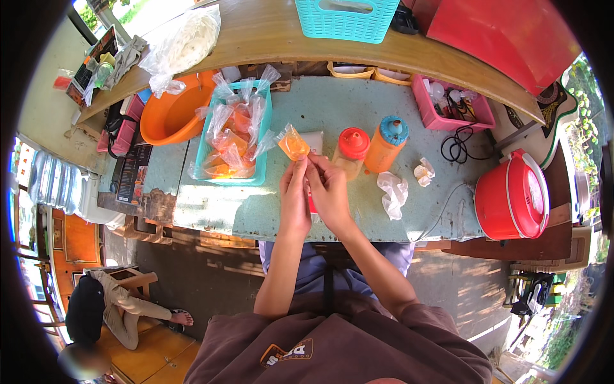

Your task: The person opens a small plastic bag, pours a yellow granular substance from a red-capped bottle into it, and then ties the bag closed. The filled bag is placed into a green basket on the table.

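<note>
My left hand (pixel 294 194) and my right hand (pixel 332 192) meet above the table, fingertips pinching one end of a small clear plastic bag of orange sauce (pixel 293 145). Beneath them lies a flat white and red packet (pixel 314 140), mostly covered by the hands. To the left, a turquoise plastic basket (pixel 260 165) holds several knotted bags (pixel 232 141) with orange contents. Just right of my right hand stands a squeeze bottle with a red cap (pixel 354 143). Beside it is an orange squeeze bottle with a blue cap (pixel 386 144).
Crumpled tissues (pixel 393 194) and a red rice-cooker-like container (pixel 511 197) are at the right. Farther back are a pink basket (pixel 453 115), an orange basin (pixel 168 115) and a raised wooden shelf (pixel 259 36). A person (pixel 120 302) sits at lower left.
</note>
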Demonstrator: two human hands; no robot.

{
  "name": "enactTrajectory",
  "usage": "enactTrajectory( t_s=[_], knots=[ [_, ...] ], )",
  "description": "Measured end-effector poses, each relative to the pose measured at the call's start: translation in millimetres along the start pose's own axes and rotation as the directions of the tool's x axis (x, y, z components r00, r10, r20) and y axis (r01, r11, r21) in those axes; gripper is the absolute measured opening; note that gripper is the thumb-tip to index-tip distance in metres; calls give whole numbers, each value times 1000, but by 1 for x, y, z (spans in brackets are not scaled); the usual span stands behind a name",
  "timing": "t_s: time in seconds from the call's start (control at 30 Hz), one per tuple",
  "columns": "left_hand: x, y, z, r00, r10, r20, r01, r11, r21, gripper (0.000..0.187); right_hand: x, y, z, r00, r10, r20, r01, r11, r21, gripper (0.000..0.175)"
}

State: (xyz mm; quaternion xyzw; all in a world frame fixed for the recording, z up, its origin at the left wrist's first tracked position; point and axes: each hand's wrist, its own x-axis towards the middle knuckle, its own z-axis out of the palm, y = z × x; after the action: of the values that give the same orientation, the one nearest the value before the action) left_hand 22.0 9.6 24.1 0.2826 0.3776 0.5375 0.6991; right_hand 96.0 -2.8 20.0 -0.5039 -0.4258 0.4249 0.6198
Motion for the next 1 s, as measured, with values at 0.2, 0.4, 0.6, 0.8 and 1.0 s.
enactTrajectory(
  t_s=[0.2, 0.4, 0.6, 0.8, 1.0],
  knots=[
    [4, -3, -11, 1000, -2, -25, 2, 999, -35, 34, -6, -6, -6, 988, -131, 87, 156, 884, -441, 16],
    [3, 13, -31, 995, -104, 7, 103, 980, -168, 20, -8, -8, -9, 941, -254, 222, 331, 827, -454, 8],
    [-5, 34, -45, 988, -116, 105, 128, 986, -109, 22, -7, -19, -25, 853, -349, 389, 512, 707, -488, 6],
    [-4, 61, -51, 969, 34, 246, -115, 940, 323, 28, -7, -33, -44, 737, -421, 529, 676, 434, -596, 17],
    [-4, 81, -49, 930, -86, 358, -245, 580, 776, 27, -10, -38, -50, 594, -498, 632, 780, 164, -604, 26]
  ],
)
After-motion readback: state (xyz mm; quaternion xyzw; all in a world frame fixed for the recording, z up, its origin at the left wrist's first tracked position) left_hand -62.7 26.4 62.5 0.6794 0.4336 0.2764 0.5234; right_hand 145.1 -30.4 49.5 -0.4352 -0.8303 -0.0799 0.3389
